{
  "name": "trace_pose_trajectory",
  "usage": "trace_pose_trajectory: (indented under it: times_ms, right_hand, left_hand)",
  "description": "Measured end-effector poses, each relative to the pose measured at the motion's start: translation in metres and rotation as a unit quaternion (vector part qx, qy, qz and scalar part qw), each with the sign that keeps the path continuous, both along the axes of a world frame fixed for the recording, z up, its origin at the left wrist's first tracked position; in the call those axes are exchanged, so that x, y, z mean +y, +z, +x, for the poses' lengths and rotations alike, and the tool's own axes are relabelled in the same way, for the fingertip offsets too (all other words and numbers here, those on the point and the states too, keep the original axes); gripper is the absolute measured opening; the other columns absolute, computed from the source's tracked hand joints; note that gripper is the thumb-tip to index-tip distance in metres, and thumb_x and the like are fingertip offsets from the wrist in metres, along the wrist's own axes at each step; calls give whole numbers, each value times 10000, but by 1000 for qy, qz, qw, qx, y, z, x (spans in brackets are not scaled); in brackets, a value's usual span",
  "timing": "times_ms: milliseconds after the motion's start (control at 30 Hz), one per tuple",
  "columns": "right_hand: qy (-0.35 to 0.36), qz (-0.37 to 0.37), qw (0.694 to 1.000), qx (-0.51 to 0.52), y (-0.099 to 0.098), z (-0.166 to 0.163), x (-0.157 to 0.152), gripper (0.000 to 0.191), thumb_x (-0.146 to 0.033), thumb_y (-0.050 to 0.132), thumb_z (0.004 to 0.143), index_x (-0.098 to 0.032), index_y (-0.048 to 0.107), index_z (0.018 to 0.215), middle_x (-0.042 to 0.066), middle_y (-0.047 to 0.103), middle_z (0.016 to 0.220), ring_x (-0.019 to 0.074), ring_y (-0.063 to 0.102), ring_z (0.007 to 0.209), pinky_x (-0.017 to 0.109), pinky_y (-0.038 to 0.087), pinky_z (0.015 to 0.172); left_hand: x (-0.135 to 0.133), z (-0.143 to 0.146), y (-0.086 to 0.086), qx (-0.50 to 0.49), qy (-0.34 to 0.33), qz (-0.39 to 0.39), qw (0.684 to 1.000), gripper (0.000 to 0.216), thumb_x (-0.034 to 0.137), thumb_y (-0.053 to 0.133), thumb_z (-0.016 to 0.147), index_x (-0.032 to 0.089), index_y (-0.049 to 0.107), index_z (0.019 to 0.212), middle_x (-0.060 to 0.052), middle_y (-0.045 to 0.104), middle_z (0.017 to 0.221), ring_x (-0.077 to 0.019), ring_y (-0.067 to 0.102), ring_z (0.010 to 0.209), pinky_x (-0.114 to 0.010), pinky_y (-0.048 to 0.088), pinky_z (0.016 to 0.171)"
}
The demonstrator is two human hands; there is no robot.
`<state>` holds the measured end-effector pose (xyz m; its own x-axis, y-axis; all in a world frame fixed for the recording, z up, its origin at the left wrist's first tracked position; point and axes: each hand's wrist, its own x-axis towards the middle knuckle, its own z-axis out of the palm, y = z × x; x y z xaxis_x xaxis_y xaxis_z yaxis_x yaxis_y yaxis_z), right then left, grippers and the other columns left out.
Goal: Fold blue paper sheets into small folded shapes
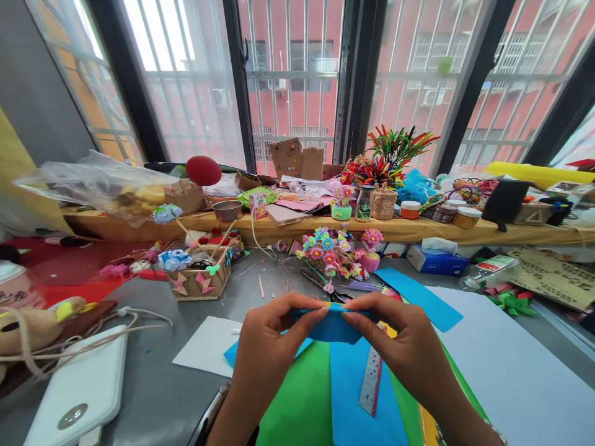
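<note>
A folded piece of blue paper [335,328] is held up between both hands over the table. My left hand [274,334] pinches its upper left edge between thumb and fingers. On the other side, my right hand [393,328] pinches the upper right edge the same way, the two thumb tips a little apart. Beneath them lie green paper [292,402] and a wide blue strip [346,396]. A patterned ruler [370,384] with a red edge rests on that strip. Part of another blue piece [232,354] shows behind my left wrist.
A cardboard box of craft flowers [199,282] stands left, near a white power bank [79,390]. Crochet flowers [328,251] lie ahead, with dark-handled scissors or pliers [341,296] beside them. White paper [520,365], a blue sheet [421,297] and a tissue pack [437,259] are right.
</note>
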<state>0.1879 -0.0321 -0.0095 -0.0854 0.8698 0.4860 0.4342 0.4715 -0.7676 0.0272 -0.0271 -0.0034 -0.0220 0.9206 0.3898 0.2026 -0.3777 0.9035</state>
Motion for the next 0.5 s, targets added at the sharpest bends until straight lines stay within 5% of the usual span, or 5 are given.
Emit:
trace_pose_trajectory:
  times_ms: [500]
  right_hand:
    - [0,71,997,-23,0,-1,-1,52,-192,613,727,-204,662,712,-12,686,647,134,623,596,206,480,533]
  left_hand:
    - [-3,3,-2,44,-6,35,998,63,165,658,661,220,685,648,38,692,619,-118,619,565,-175,491,548]
